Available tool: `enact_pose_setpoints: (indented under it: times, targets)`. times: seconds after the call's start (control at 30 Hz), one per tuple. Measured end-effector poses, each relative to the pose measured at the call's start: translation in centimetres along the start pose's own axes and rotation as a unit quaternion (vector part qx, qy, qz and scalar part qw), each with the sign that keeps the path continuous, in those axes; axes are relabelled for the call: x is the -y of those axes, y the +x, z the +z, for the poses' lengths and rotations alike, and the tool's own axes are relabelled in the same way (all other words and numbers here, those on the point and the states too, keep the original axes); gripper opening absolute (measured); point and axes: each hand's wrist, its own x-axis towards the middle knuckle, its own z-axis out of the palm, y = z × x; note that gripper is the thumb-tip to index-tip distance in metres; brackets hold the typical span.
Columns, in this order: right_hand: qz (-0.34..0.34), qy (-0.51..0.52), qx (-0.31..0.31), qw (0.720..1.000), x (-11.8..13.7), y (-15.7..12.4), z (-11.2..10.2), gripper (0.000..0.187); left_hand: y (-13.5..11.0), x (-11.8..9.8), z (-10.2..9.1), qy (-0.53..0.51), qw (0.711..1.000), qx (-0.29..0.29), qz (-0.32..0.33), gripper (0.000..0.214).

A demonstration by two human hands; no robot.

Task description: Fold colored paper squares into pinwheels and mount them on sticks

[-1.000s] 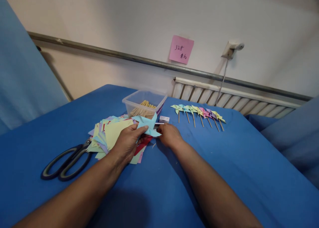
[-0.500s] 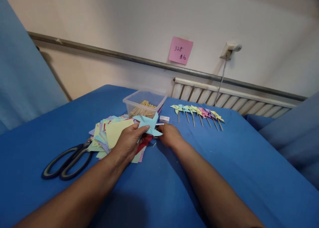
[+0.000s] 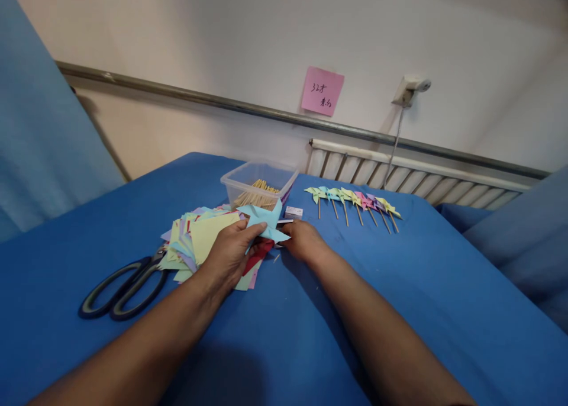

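Observation:
My left hand (image 3: 231, 249) pinches a light blue paper pinwheel (image 3: 264, 221), thumb on top, above the right side of a pile of coloured paper sheets (image 3: 213, 234). Just right of the pinwheel, my right hand (image 3: 304, 240) is closed with its fingertips curled behind it. A white edge (image 3: 286, 221) shows near those fingertips; I cannot make out what they hold. Behind the right hand lies a small white printed box (image 3: 293, 212). Dark-handled scissors (image 3: 128, 287) rest left of my left hand, their blades hidden by the paper.
A clear plastic tub (image 3: 248, 184) of thin wooden sticks (image 3: 261, 193) stands behind the paper. Several pinwheels on sticks (image 3: 355, 202) lie in a row at the back right. The blue-covered table (image 3: 390, 293) meets a wall with a radiator (image 3: 355, 165) and a rail (image 3: 222, 103).
The view has shifted very slightly. Both hands keep almost the same pose, and the pinwheel remains in my left hand.

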Motion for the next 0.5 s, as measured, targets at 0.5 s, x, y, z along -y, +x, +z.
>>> enact_pose_setpoints:
  times: [0.5]
  targets:
    - [0.019, -0.040, -0.071, 0.997, 0.35, -0.58, 0.97, 0.017, 0.16, 0.25, -0.29, -0.005, 1.000, 0.008, -0.010, 0.019]
